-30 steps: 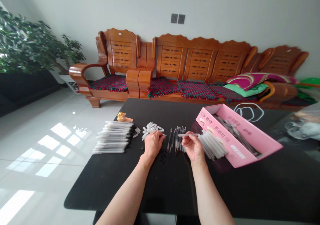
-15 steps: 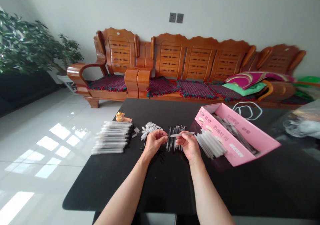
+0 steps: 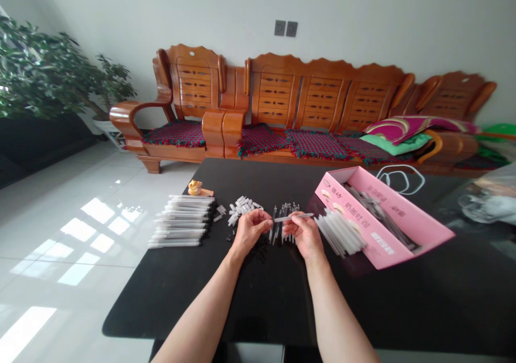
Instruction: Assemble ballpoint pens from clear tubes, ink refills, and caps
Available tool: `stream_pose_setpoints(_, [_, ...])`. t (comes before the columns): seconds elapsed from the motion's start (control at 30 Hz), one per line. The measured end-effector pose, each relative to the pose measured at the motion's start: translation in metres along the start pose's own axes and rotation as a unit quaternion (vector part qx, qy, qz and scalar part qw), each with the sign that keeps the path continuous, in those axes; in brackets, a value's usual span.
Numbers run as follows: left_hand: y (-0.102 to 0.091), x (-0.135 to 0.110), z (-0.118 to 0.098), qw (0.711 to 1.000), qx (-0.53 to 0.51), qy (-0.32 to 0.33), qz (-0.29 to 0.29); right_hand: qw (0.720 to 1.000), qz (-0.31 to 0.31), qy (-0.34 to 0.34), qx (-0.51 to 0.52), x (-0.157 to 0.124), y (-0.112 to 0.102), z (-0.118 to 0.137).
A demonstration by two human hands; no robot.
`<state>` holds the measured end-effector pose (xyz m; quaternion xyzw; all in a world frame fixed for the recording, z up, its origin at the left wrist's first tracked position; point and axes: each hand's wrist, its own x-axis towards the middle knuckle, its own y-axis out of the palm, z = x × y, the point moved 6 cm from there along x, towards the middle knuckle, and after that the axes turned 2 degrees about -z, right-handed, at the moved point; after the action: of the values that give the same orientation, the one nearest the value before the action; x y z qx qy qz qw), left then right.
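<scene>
My right hand [image 3: 305, 235] grips a whitish pen barrel [image 3: 284, 219] lying level, its left end at the fingertips of my left hand [image 3: 252, 232]. The left thumb and forefinger are pinched together; whatever sits between them is too small to make out. Pen refills [image 3: 276, 227] with dark shafts lie behind and between the hands. White pen caps [image 3: 242, 208] are heaped beyond my left hand, with small black pieces [image 3: 262, 253] scattered under it. Frosted empty barrels [image 3: 341, 233] are piled to the right of my right hand.
On the table's left lies a row of pens [image 3: 181, 221] with black ends, a small orange figurine [image 3: 195, 187] behind it. A pink box [image 3: 379, 244] holding dark sticks stands at right, with a white cord [image 3: 415, 177] past it. A wooden sofa [image 3: 274, 91] lines the wall.
The barrel's left end and my left fingertips have come together, closing the small gap between them. The view has shifted very slightly; the piles look the same.
</scene>
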<state>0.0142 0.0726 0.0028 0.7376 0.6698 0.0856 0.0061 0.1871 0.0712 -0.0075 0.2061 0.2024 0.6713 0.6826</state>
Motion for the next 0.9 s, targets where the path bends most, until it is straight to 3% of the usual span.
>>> stream_pose_setpoints(0.67, [-0.0001, -0.0021, -0.0024, 0.999, 0.043, 0.03, -0.011, 1.0, -0.008, 0.004, -0.011, -0.0007, 0.0028, -0.0004])
stream_pose_setpoints(0.9, [-0.0012, -0.0038, -0.0057, 0.999, 0.045, 0.009, -0.022, 1.0, -0.007, -0.002, 0.001, -0.0004, 0.0006, 0.0007])
